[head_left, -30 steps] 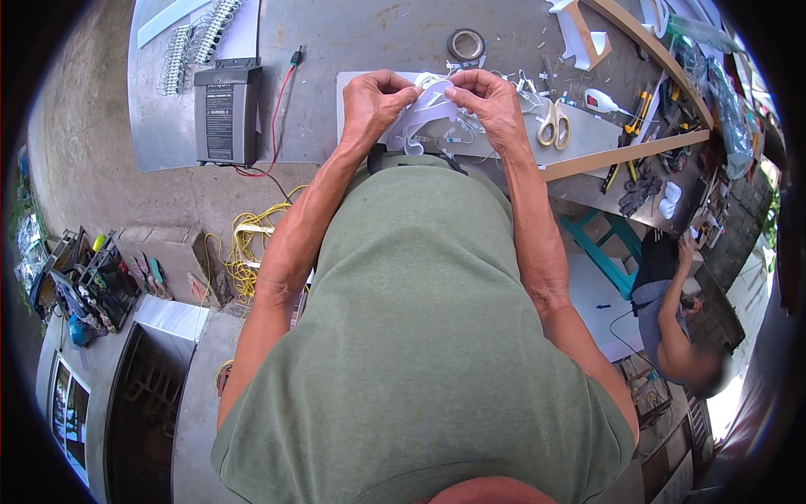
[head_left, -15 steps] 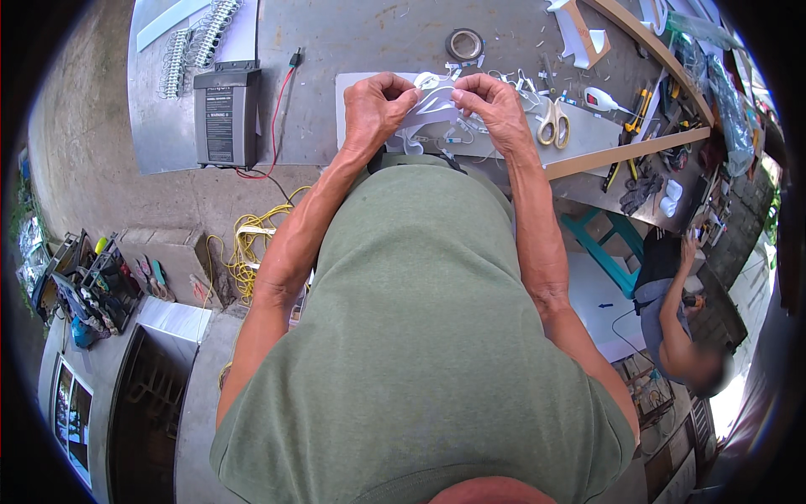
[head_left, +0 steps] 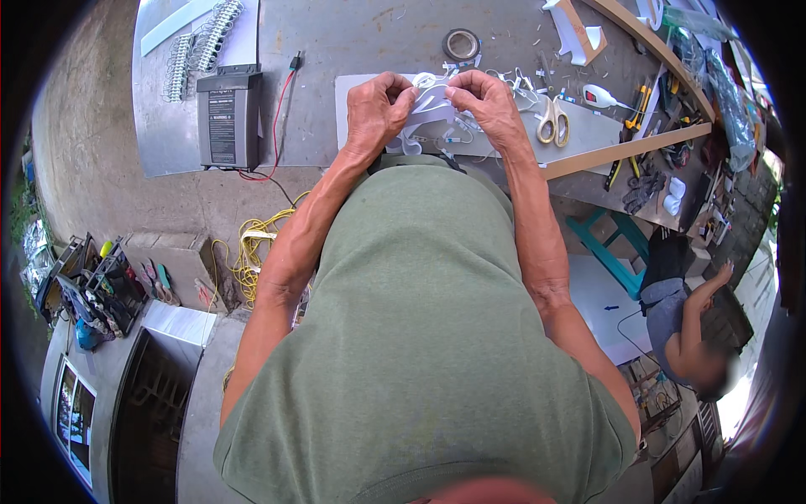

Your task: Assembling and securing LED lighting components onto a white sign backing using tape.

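Note:
Over the metal worktable, my left hand (head_left: 379,107) and my right hand (head_left: 489,102) face each other in closed pinches. A thin white wire (head_left: 434,87) curves between the fingertips of both hands. Whether it is a cable or a narrow strip is too small to tell. Beneath it lie curled white strips (head_left: 432,112) and small light modules on wires (head_left: 457,134), on a pale flat sheet (head_left: 342,89). A roll of dark tape (head_left: 462,44) rests just beyond my right hand, and scissors with cream handles (head_left: 552,123) lie to its right.
A grey power unit (head_left: 225,120) with red and black leads stands left on the worktable (head_left: 353,38). White spiral coils (head_left: 210,38) lie behind it. At right are a brown strip (head_left: 625,151), a white glue gun (head_left: 599,97) and pliers. Another person (head_left: 680,319) is near a teal stool (head_left: 609,252).
Both my hands keep their pinch on the white wire, with the right fingertips slightly closer to the left. At right, the other person's arm has swung away from the table's edge.

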Available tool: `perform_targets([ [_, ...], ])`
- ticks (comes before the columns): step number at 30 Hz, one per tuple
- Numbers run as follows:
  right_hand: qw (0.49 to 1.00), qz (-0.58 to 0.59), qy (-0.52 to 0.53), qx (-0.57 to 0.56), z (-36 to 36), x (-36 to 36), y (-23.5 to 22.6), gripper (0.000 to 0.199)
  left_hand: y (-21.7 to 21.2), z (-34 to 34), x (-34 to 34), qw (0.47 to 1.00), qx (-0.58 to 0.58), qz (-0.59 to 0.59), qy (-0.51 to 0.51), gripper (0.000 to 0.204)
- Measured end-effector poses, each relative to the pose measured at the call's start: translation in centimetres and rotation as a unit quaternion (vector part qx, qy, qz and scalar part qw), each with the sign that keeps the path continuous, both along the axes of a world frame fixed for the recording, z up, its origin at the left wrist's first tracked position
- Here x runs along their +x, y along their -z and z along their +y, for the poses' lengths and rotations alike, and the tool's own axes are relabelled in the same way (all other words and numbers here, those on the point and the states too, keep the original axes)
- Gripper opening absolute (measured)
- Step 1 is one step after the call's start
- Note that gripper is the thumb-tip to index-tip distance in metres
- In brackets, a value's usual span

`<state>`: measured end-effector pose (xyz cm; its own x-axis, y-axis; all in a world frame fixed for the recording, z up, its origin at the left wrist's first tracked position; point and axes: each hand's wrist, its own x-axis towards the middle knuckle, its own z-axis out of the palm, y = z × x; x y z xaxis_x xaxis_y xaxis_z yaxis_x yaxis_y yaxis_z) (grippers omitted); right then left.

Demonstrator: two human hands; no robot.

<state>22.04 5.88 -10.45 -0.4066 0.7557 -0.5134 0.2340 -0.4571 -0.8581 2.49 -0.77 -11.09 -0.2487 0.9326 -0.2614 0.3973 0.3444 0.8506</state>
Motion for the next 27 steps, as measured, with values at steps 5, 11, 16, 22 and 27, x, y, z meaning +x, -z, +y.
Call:
perform_targets([
  [5,1.000,0.000,-0.007,0.004,0.0,0.2,0.1,0.020,0.1,-0.2,0.0,1.000,-0.001,-0.031,-0.001,0.019],
  [11,0.999,0.038,0.005,-0.006,-0.4,0.2,-0.8,0.021,-0.9,-0.3,-0.7,0.994,-0.036,-0.100,0.007,0.021],
  [16,0.995,0.063,-0.024,0.069,-0.6,0.4,-1.9,0.015,-2.6,-0.3,-1.4,0.974,-0.046,-0.221,0.012,0.022],
  [22,0.983,0.141,-0.027,0.111,-0.6,0.4,-3.0,0.011,-4.2,-0.7,-1.6,0.945,-0.040,-0.318,0.073,0.011],
  [27,0.973,0.186,-0.044,0.125,-0.8,0.8,-2.7,0.014,-5.0,-1.1,-1.6,0.919,-0.060,-0.383,0.076,0.010],
])
